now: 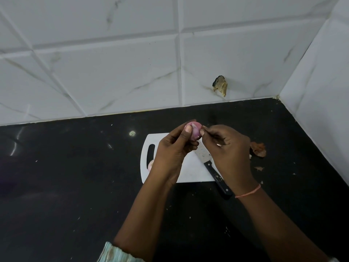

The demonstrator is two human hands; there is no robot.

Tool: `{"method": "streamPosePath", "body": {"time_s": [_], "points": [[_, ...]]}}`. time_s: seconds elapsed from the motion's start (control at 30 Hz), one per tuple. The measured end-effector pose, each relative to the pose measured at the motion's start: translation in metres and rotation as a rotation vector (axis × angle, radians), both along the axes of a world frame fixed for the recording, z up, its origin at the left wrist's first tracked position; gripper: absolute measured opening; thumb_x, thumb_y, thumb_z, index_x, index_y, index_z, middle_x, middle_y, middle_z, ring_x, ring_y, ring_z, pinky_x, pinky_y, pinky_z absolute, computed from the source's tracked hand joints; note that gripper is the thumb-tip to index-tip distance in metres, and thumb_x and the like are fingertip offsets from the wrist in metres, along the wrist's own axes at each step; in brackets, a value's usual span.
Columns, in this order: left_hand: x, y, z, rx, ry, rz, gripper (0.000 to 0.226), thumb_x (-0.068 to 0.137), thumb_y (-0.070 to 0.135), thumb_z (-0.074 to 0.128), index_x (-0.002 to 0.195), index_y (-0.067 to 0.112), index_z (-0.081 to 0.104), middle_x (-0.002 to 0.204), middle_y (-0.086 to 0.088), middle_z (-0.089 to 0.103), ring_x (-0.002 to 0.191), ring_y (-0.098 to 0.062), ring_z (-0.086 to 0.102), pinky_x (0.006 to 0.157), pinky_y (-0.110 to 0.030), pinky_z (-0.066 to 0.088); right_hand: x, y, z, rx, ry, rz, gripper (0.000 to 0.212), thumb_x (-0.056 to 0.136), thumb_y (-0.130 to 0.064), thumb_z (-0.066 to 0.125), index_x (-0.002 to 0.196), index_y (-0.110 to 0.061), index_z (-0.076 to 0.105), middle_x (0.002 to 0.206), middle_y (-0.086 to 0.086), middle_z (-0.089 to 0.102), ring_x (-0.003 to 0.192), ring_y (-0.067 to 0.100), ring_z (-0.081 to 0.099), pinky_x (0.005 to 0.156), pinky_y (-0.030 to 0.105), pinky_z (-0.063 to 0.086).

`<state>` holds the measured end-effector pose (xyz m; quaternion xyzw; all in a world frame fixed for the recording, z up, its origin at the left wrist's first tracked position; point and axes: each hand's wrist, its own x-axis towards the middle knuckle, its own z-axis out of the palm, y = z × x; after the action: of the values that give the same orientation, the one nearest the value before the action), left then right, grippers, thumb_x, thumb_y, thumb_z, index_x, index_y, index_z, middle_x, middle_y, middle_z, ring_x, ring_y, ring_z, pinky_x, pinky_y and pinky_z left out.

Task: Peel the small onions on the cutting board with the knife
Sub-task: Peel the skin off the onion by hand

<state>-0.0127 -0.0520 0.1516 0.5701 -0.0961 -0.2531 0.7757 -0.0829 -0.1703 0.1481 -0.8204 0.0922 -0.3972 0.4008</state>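
Onion (195,130) first: I see one small pinkish bulb held just above centre frame, over the far edge of the white cutting board (190,173). My left hand (174,148) has its fingers curled round it, thumb pressed on its near face. My right hand (229,148) pinches at the bulb's right side with thumb and forefinger (whether it has a flap of skin I cannot tell). The knife (211,167) lies untouched on the board, blade under the hands, black handle running off the lower right edge onto the dark counter (75,176). A pale rounded bit, perhaps another onion (150,165), peeks out beside the left wrist. Dry skins (257,149) sit to the right. My worry: the smooth bulb could squirt from the grip, or a lowered hand could meet the hidden blade.
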Motion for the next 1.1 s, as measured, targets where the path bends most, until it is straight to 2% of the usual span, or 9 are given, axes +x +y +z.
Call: {"method": "streamPosePath", "body": {"time_s": [0.07, 0.17, 0.23, 0.4, 0.53, 0.63, 0.73, 0.97, 1.1], "points": [[0.000, 0.000, 0.000, -0.003, 0.012, 0.002, 0.045, 0.085, 0.033, 0.061, 0.121, 0.007, 0.069, 0.100, -0.003, 0.074, 0.075, -0.010, 0.062, 0.075, -0.023, 0.054, 0.000, 0.000, -0.001, 0.000, -0.004, -0.005, 0.028, 0.089, -0.031, 0.064, 0.096, -0.005, 0.074, 0.088, 0.004, 0.073, 0.080, 0.009, 0.067, 0.075, 0.019, 0.057], [0.000, 0.000, 0.000, -0.019, 0.048, -0.007, 0.030, 0.091, 0.027, 0.059, 0.113, 0.010, 0.071, 0.092, -0.001, 0.074, 0.070, -0.009, 0.062, 0.074, -0.022, 0.055, 0.003, -0.004, -0.002, -0.013, 0.000, -0.050, 0.015, 0.087, -0.020, 0.071, 0.094, -0.006, 0.073, 0.086, 0.004, 0.073, 0.079, 0.008, 0.066, 0.075, 0.020, 0.057], [-0.001, 0.001, 0.000, -0.030, 0.068, -0.007, 0.033, 0.087, 0.029, 0.061, 0.113, 0.010, 0.071, 0.092, 0.001, 0.075, 0.071, -0.009, 0.062, 0.074, -0.021, 0.055, 0.005, -0.006, -0.001, -0.012, 0.014, -0.061, 0.011, 0.086, -0.015, 0.072, 0.093, -0.006, 0.073, 0.085, 0.003, 0.072, 0.078, 0.008, 0.067, 0.075, 0.024, 0.058], [-0.002, -0.002, 0.001, -0.050, 0.087, 0.014, 0.038, 0.083, 0.032, 0.063, 0.114, 0.013, 0.071, 0.103, -0.003, 0.075, 0.088, -0.011, 0.067, 0.080, -0.022, 0.055, 0.003, -0.002, 0.005, 0.202, 0.070, 0.054, 0.027, 0.085, -0.029, 0.072, 0.107, -0.014, 0.071, 0.098, -0.005, 0.072, 0.091, 0.004, 0.069, 0.082, 0.020, 0.056], [-0.003, -0.003, 0.002, -0.048, 0.068, 0.045, 0.032, 0.084, 0.031, 0.064, 0.110, 0.016, 0.073, 0.104, -0.002, 0.075, 0.092, -0.012, 0.068, 0.081, -0.023, 0.055, 0.002, 0.001, -0.002, 0.193, 0.071, 0.063, 0.023, 0.085, -0.019, 0.073, 0.107, -0.011, 0.072, 0.099, -0.002, 0.073, 0.094, 0.008, 0.069, 0.085, 0.028, 0.058], [-0.006, -0.004, 0.004, -0.023, 0.013, 0.059, 0.020, 0.094, 0.026, 0.060, 0.105, 0.017, 0.074, 0.102, -0.001, 0.076, 0.093, -0.012, 0.069, 0.083, -0.024, 0.056, 0.003, 0.001, -0.005, 0.216, 0.066, 0.029, 0.018, 0.087, -0.016, 0.072, 0.104, -0.011, 0.072, 0.097, -0.003, 0.073, 0.093, 0.006, 0.068, 0.084, 0.028, 0.058], [-0.006, -0.005, 0.004, -0.002, -0.008, 0.099, 0.019, 0.097, 0.023, 0.060, 0.107, 0.015, 0.074, 0.102, -0.004, 0.075, 0.090, -0.014, 0.067, 0.084, -0.026, 0.056, 0.005, -0.001, -0.007, 0.145, 0.098, 0.013, 0.017, 0.089, -0.018, 0.070, 0.103, -0.009, 0.071, 0.097, -0.001, 0.072, 0.091, 0.009, 0.068, 0.084, 0.029, 0.058], [-0.003, -0.004, 0.000, 0.039, 0.024, 0.089, 0.024, 0.099, 0.026, 0.057, 0.109, 0.013, 0.074, 0.089, -0.003, 0.071, 0.074, -0.012, 0.060, 0.075, -0.024, 0.053, 0.011, -0.005, -0.006, -0.098, 0.198, 0.085, 0.010, 0.096, -0.014, 0.058, 0.102, -0.007, 0.062, 0.098, 0.004, 0.063, 0.091, 0.011, 0.061, 0.085, 0.013, 0.049], [-0.001, -0.003, -0.001, 0.063, 0.045, 0.034, 0.032, 0.094, 0.031, 0.060, 0.119, 0.013, 0.070, 0.096, -0.003, 0.072, 0.078, -0.012, 0.060, 0.075, -0.024, 0.053, 0.012, -0.004, -0.012, -0.156, 0.241, 0.048, 0.009, 0.094, -0.012, 0.060, 0.101, -0.007, 0.059, 0.098, 0.006, 0.061, 0.089, 0.011, 0.058, 0.084, -0.002, 0.038]]}}
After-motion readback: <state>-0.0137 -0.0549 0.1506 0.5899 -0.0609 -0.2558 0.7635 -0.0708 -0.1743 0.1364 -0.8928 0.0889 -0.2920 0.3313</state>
